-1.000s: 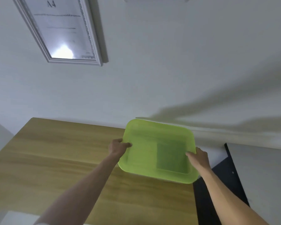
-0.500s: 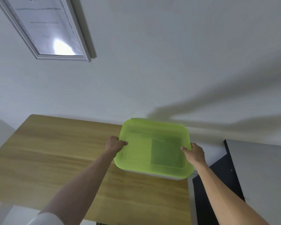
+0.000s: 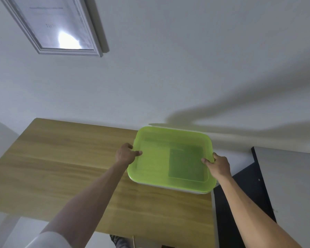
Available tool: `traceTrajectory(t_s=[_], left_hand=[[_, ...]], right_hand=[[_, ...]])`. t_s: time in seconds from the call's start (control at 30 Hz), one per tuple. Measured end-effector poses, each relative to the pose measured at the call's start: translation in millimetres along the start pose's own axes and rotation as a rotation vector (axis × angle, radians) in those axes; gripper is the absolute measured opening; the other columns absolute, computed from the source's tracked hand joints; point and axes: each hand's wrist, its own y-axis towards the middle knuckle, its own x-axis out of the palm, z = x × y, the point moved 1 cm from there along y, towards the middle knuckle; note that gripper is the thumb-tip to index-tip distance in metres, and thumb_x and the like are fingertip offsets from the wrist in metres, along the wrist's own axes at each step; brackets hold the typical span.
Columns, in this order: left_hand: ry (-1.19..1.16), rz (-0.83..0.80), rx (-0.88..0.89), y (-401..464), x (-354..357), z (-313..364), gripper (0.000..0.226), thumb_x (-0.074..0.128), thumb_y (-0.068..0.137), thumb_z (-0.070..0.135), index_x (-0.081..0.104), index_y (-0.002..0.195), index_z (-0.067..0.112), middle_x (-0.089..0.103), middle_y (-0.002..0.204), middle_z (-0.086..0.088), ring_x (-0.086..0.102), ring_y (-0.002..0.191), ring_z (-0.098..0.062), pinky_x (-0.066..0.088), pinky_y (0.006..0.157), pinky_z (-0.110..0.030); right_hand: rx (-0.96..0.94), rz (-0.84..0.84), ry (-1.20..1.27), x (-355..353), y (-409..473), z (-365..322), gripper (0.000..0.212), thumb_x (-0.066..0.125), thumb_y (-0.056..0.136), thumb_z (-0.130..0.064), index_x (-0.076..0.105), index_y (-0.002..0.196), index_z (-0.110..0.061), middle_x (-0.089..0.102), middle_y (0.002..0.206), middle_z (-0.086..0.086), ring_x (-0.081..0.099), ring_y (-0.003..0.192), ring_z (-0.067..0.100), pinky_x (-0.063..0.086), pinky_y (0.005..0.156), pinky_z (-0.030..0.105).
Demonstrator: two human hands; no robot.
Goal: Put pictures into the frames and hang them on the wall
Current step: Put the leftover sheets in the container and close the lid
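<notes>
A translucent green lid [image 3: 156, 158] lies on a white box [image 3: 191, 190] at the far right corner of the wooden table [image 3: 61, 167]. A dark rectangular shape shows through the lid on its right half. My left hand [image 3: 126, 154] grips the lid's left edge, thumb on top. On the lid's right edge my right hand [image 3: 217, 164] holds the rim the same way. A white picture frame [image 3: 64, 29] with a printed sheet hangs on the wall at the upper left, a light glare on its glass.
The white wall [image 3: 186, 68] rises directly behind the table. To the right stand a dark panel [image 3: 247, 194] and a grey surface [image 3: 293, 185]. A shoe [image 3: 120, 242] shows on the floor below the table's near edge.
The lid was tilted up in both hands and has come down flat onto the white box. Both hands keep their hold on its edges. The view has shifted slightly.
</notes>
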Motion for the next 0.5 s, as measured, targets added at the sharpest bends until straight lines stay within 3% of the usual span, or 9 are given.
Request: traceTrajectory(t_s=[0.33, 0.5], left_hand=[[0.080, 0.051, 0.112, -10.6, 8.5, -1.5, 0.063, 0.072, 0.084, 0.042, 0.055, 0.135, 0.008, 0.054, 0.137, -0.014, 0.052, 0.124, -0.032, 0.045, 0.094, -0.039], [0.095, 0.035, 0.127, -8.7, 10.8, 0.4, 0.062, 0.067, 0.090, 0.040, 0.051, 0.138, 0.006, 0.049, 0.138, -0.018, 0.050, 0.124, -0.035, 0.043, 0.095, -0.039]], right_hand=[[0.012, 0.035, -0.063, 10.8, -0.9, 2.7, 0.072, 0.060, 0.094, -0.047, 0.039, 0.147, -0.004, 0.041, 0.142, 0.025, 0.051, 0.123, 0.043, 0.045, 0.104, 0.051], [0.023, 0.052, -0.121, 14.1, -10.5, -10.2, 0.061, 0.051, 0.101, -0.036, 0.034, 0.147, 0.000, 0.032, 0.141, 0.025, 0.034, 0.134, 0.042, 0.037, 0.107, 0.048]])
